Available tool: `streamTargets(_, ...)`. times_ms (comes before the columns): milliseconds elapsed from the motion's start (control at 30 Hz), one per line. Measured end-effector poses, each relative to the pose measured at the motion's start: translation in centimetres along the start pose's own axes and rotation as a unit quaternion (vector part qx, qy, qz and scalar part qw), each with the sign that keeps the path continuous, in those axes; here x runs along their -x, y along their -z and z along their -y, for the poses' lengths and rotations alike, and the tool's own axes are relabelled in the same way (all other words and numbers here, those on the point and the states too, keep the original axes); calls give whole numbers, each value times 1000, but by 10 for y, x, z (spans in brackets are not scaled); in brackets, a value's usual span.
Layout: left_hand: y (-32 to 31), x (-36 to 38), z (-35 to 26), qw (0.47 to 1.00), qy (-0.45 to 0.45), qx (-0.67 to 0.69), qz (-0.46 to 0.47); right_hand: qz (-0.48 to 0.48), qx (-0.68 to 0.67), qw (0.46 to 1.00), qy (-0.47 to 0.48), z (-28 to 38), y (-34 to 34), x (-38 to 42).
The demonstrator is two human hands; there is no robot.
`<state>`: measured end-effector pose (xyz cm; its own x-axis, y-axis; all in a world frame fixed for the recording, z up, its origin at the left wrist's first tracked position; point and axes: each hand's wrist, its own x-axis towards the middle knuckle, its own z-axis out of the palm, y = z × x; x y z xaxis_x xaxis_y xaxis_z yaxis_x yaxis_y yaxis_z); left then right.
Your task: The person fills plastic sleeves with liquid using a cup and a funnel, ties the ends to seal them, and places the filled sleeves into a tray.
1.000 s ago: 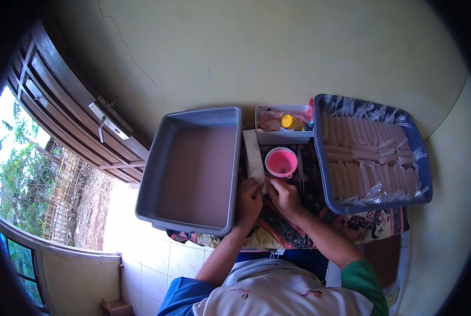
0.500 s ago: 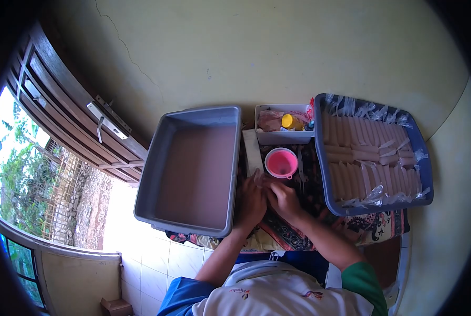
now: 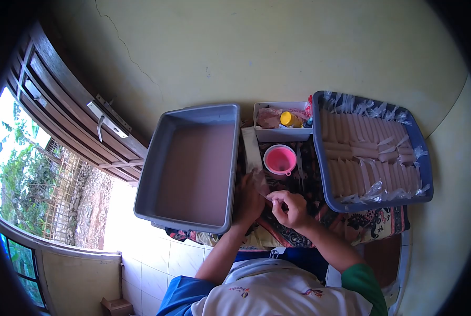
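Note:
My left hand (image 3: 249, 201) is closed around a narrow clear plastic bag (image 3: 259, 182), beside the right wall of the grey tub. My right hand (image 3: 289, 209) is closed in a pinch at the bag's lower right edge; its fingertips partly hide that edge. Just beyond the hands lies a flat whitish strip, seemingly a stack of plastic sleeves (image 3: 252, 150). A pink funnel (image 3: 281, 159) rests in a white round container (image 3: 266, 164) close to both hands. The large grey tub (image 3: 236, 158) to the left holds brownish liquid (image 3: 198, 168).
On the right, a blue-grey tub (image 3: 324, 174) holds rows of filled brown plastic tubes (image 3: 359, 152). A white box (image 3: 285, 135) at the back contains a yellow-lidded jar (image 3: 289, 119). Scissors (image 3: 300, 171) lie on the patterned cloth (image 3: 385, 227). An open door (image 3: 77, 105) stands left.
My right hand has drawn back from the left, toward me and slightly right, still pinching. More of the plastic bag shows between the hands. The left hand has barely moved.

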<state>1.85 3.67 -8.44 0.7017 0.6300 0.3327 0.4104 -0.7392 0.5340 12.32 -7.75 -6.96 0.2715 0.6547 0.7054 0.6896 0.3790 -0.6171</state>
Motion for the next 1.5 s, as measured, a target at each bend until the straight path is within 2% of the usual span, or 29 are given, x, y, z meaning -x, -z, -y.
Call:
streamTargets(100, -7, -2, 8, 999, -37, -26, 2, -21, 10, 1000, -6, 15, 15, 3)
streamTargets(200, -3, 1, -2, 998, -10, 45, -41, -35, -69, 994, -82, 38, 36, -3)
streamTargets(233, -6, 1, 1, 998, -12, 46, -39, -37, -67, 994, -84, 45, 44, -7)
streamTargets(300, -9, -2, 10, 998, -36, 41, -27, -41, -155, 974, -162, 52, 55, -14)
streamTargets(333, -10, 0, 12, 998, -39, 42, -27, -45, -178, 970, -160, 52, 59, -15)
streamTargets(400, -2, 0, 6, 991, -27, 109, -66, -34, -185, 965, -184, 51, 65, -19)
streamTargets(533, 5, 8, -1, 979, -44, 180, -81, 0, -201, 949, -243, 45, 62, -18)
streamTargets(600, 8, 12, -4, 909, -1, 416, 9, 23, -199, 943, -265, 44, 56, -16)
streamTargets(633, 9, 12, -5, 909, -4, 417, 10, 22, -197, 944, -264, 43, 55, -17)
streamTargets(700, 12, 12, -9, 801, 41, 592, 73, 66, -188, 944, -262, 44, 54, -17)
streamTargets(933, 35, 14, -27, 841, 18, 539, 54, 83, -106, 964, -229, 52, 58, -32)
streamTargets(1167, 44, 12, -34, 836, 97, 536, 64, 92, -62, 973, -204, 49, 54, -39)
streamTargets(1233, 49, 11, -40, 831, 120, 539, 69, 77, -61, 984, -149, 43, 51, -38)
streamTargets(1300, 54, 11, -47, 793, 189, 573, 82, 79, -63, 984, -144, 43, 51, -39)
streamTargets(1433, 45, 13, -39, 805, 152, 569, 73, 88, -60, 985, -134, 42, 51, -39)
streamTargets(1500, 42, 14, -35, 829, 128, 543, 48, 85, -53, 984, -149, 43, 52, -41)
